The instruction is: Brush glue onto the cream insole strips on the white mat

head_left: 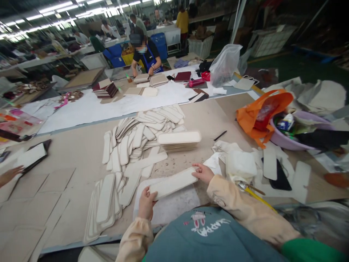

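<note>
A long cream strip with rounded ends (pixel 174 183) is held between both hands, tilted up toward the right. My left hand (pixel 146 203) pinches its left end. My right hand (pixel 203 173) grips its right end between thumb and fingers. Under the strip lies a white sheet (pixel 185 203) with dark marks. Just beyond stands a neat stack of similar strips (pixel 179 138). To the left spreads a loose heap of such strips (pixel 137 135), and a fanned pile (pixel 105 198) lies nearer the table's front edge.
An orange bag (pixel 255 116) and a purple basin (pixel 289 141) sit at the right, near a yellow-handled brush (pixel 259 196). A dark pen-like tool (pixel 220 135) lies mid-table. Another person's hand (pixel 11 175) reaches in at far left. A masked person (pixel 147 54) works across the table.
</note>
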`<state>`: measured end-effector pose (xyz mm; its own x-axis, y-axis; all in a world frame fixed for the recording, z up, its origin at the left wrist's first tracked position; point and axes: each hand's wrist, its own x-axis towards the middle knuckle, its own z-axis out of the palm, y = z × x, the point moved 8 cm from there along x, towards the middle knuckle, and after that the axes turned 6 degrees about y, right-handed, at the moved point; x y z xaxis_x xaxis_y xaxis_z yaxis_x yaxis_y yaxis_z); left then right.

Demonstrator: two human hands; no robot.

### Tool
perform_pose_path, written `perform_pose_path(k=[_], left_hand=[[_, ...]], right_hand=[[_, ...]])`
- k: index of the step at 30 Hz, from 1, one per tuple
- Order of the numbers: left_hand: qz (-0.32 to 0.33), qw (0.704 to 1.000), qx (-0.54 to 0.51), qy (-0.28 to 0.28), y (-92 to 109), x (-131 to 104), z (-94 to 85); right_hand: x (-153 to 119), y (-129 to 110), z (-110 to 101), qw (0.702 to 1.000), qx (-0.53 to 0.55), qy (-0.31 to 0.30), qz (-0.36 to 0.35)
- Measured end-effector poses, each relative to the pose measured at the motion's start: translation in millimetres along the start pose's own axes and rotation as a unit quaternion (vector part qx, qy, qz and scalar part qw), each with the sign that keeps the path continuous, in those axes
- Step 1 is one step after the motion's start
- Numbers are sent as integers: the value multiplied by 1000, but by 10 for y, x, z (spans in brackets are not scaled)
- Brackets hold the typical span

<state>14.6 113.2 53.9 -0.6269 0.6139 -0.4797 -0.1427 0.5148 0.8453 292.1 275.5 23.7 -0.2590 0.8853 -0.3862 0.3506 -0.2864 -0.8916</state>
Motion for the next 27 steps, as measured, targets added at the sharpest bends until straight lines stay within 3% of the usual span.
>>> perform_pose_path(k=[4, 8, 16, 27], left_hand=[[-13, 989, 144, -21, -508, 72, 85], [4, 954, 299, -32, -741, 250, 122], [39, 875, 480, -47, -848, 403, 125], [52, 840, 534, -81, -801, 442, 185]], right_hand=[[111, 443, 144, 996, -83, 28, 10], [173, 608, 226, 986, -162, 46, 5], [103, 521, 259, 959, -274, 53, -41], [208, 709, 249, 940, -325, 78, 72]])
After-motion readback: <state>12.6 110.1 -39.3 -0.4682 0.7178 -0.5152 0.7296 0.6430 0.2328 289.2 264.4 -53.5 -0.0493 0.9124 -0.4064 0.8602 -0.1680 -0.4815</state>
